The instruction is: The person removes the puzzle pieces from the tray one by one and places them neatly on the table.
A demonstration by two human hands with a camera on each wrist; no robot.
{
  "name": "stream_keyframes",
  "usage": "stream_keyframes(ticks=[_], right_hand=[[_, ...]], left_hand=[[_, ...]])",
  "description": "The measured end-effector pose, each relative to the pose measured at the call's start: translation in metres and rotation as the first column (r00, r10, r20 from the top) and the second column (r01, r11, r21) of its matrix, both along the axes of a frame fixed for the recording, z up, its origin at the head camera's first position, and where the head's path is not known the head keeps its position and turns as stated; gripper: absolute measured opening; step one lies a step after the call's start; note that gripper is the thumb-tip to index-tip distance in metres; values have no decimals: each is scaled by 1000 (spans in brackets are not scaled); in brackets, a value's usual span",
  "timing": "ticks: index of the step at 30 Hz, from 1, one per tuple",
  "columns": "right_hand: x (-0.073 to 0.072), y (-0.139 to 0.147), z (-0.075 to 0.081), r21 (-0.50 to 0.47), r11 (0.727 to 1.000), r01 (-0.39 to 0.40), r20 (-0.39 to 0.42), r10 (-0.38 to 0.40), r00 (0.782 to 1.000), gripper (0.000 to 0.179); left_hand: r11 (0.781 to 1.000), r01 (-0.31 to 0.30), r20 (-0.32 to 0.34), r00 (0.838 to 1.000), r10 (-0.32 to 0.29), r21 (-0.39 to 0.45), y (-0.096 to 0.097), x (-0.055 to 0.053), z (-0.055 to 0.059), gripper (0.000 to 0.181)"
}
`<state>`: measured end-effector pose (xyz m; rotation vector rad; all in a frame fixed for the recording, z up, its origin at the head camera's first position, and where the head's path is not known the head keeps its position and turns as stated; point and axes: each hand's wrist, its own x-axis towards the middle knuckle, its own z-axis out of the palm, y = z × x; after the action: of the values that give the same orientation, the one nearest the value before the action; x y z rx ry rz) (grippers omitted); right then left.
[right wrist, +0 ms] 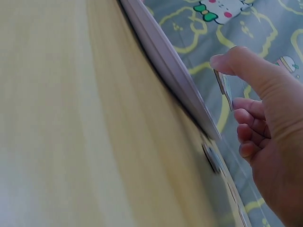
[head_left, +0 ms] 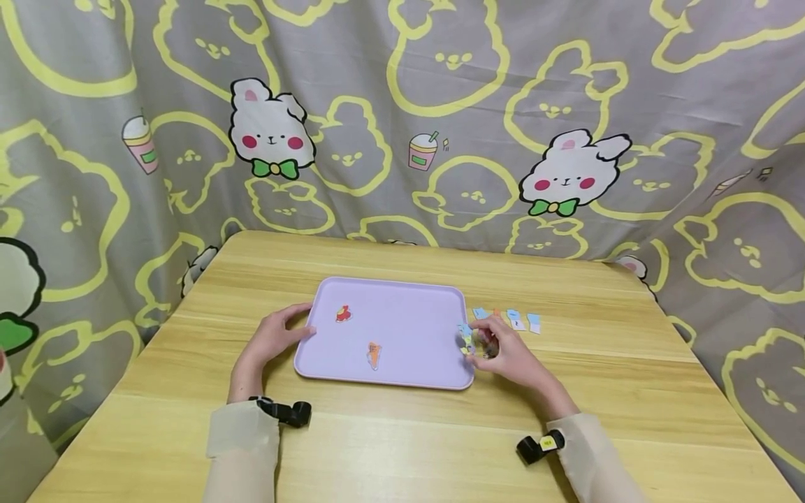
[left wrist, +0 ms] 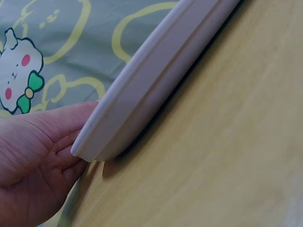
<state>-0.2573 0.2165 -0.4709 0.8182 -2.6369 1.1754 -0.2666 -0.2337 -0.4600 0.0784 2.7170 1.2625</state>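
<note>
A lilac tray (head_left: 415,328) lies on the wooden table. At its left edge my left hand (head_left: 273,339) holds the rim, the thumb on top and the other fingers lower down, as the left wrist view shows. My right hand (head_left: 509,353) is at the tray's right edge and pinches a thin, flat puzzle piece (right wrist: 224,87) between thumb and fingertips. In the head view this piece shows blue and yellow patches. Two small cut-out pieces lie on the tray: a red one (head_left: 342,314) near the upper left and an orange one (head_left: 374,355) lower down.
Right of the tray, beyond my right hand, lie several small blue and white pieces (head_left: 534,323) in a row, partly hidden by the fingers. Another piece (right wrist: 211,158) lies on the table beside the tray. A patterned grey curtain (head_left: 402,188) hangs behind the table.
</note>
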Motion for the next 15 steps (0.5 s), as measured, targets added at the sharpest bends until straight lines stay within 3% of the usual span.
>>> stream_keyframes(ticks=[15], right_hand=[[0,39,-2,94,995,38,-31,-36,999,52]], left_hand=[[1000,0,3,1000,0,-6,1,0,0,58]])
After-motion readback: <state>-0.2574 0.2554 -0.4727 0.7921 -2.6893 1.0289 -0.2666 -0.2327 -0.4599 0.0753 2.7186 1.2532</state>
